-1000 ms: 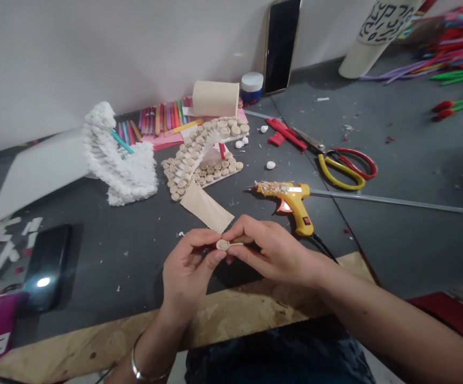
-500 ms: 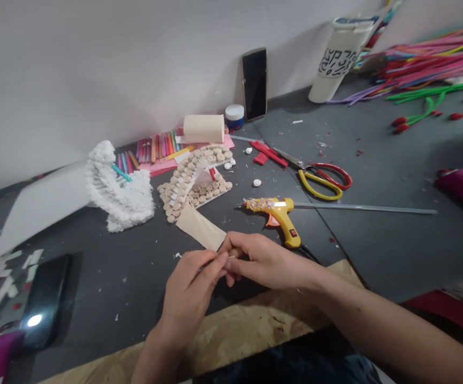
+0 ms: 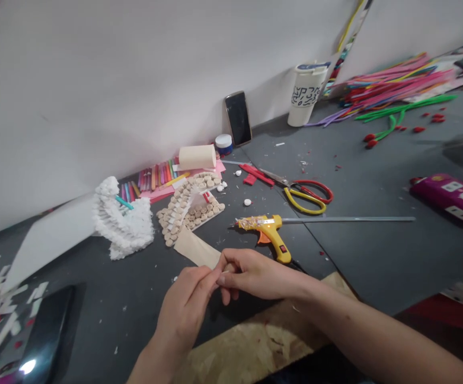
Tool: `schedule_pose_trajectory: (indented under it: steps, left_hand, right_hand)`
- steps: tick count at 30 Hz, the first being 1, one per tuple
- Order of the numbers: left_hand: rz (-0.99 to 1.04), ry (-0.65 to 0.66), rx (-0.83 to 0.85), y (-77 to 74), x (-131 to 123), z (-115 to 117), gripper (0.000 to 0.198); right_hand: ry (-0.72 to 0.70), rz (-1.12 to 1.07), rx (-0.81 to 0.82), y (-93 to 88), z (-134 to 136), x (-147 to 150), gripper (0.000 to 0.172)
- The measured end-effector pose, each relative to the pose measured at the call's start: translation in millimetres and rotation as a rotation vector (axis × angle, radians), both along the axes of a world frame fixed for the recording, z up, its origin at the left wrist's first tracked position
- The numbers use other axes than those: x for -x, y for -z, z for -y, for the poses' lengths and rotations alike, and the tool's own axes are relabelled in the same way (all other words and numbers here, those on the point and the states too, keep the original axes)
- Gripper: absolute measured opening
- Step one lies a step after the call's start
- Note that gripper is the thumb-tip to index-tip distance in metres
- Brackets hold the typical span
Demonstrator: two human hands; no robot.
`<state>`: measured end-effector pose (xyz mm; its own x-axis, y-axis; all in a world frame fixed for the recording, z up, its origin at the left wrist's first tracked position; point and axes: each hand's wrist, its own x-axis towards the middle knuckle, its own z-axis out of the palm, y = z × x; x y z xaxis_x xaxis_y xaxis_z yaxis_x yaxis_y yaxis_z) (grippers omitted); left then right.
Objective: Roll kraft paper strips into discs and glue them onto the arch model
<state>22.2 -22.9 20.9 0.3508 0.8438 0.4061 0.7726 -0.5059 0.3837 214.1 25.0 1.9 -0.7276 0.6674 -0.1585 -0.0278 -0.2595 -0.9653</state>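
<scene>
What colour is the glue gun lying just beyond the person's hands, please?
The glue gun is yellow with an orange trigger, seen clearly in the head view.

paper coil (image 3: pixel 228 266) | small, beige | held pinched, mostly hidden

A craft workspace: glue gun (image 3: pixel 269 230), scissors (image 3: pixel 303 191), paper strips (image 3: pixel 157 177) on a grey table (image 3: pixel 375 250).

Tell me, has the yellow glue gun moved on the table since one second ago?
No. The yellow glue gun lies just below the scissors, with the long rod at its back, as before; only the camera view shifted.
</scene>
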Motion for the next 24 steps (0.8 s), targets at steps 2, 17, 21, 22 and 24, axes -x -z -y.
schedule_pose_trajectory:
  steps: [2, 17, 21, 22, 24]
  left_hand:
    - [-0.030, 0.041, -0.109, 6.0, 2, -3, 0.022]
    - [0.222, -0.230, -0.024, 9.6, -9, -3, 0.023]
    - [0.356, -0.231, 0.061, 10.1, -14, 1, 0.023]
    - [0.390, -0.225, 0.069, 10.1, -15, 2, 0.021]
    - [0.453, -0.220, 0.077, 10.4, -16, 3, 0.018]
  right_hand:
    - [0.054, 0.002, 0.018, 4.1, -1, 2, 0.011]
    - [0.000, -0.176, 0.271, 2.9, -5, 5, 0.040]
    - [-0.004, -0.152, 0.299, -0.3, -3, 5, 0.040]
    - [-0.019, -0.148, 0.315, -0.7, -2, 5, 0.039]
    - [-0.055, -0.158, 0.350, -0.6, -2, 4, 0.039]
